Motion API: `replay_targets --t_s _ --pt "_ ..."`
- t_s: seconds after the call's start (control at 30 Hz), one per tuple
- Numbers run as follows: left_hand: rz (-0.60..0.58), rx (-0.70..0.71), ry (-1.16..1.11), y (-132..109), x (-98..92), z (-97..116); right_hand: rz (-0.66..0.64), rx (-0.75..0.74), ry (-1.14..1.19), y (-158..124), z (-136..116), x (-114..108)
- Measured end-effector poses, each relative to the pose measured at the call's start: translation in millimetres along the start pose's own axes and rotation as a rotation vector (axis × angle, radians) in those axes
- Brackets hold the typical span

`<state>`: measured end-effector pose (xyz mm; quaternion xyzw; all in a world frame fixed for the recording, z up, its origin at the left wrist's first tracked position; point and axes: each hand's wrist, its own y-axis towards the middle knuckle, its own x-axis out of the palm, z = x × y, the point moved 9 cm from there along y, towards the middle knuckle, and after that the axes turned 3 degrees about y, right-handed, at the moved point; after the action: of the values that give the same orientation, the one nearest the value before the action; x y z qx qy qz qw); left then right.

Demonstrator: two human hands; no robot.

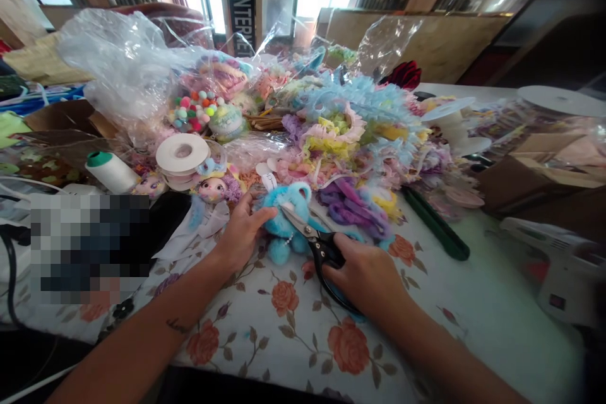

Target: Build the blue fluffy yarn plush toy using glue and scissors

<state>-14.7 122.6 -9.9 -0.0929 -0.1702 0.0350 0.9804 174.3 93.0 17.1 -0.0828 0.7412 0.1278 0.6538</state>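
My left hand (246,227) is closed on the left side of a fluffy light-blue plush toy (298,199), thumb on top. The toy has a rounded ear and a short beaded chain, and a white tag stands up behind it. My right hand (362,271) grips black-handled scissors (310,231) through the loops. Their silver blades point up and left, lying against the toy's blue fur; how far they are parted is hard to tell. Purple fuzzy strips (353,205) lie just beyond the scissors.
Ruffled pastel trims (350,107) are heaped behind my hands. Left stand a ribbon spool (182,151), a thread cone (111,170) and a doll face (213,189). A green cutter-like tool (438,224), a cardboard box (534,170) and a glue gun (558,265) lie right on the floral tablecloth (265,341).
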Motion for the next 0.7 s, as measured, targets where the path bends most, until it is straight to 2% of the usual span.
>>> replay_targets --t_s 0.2,0.57,0.7 --pt "-0.014 -0.001 -0.002 -2.0 1.2 0.2 0.029 -0.016 0.015 -2.4 -1.7 -4.0" --pt "-0.064 0.067 0.038 -1.9 1.9 0.7 -0.093 0.051 0.049 -2.4 0.7 -1.0" --pt "-0.045 0.057 0.023 -2.7 3.9 2.3 -0.031 0.015 0.055 -3.5 1.0 -2.7"
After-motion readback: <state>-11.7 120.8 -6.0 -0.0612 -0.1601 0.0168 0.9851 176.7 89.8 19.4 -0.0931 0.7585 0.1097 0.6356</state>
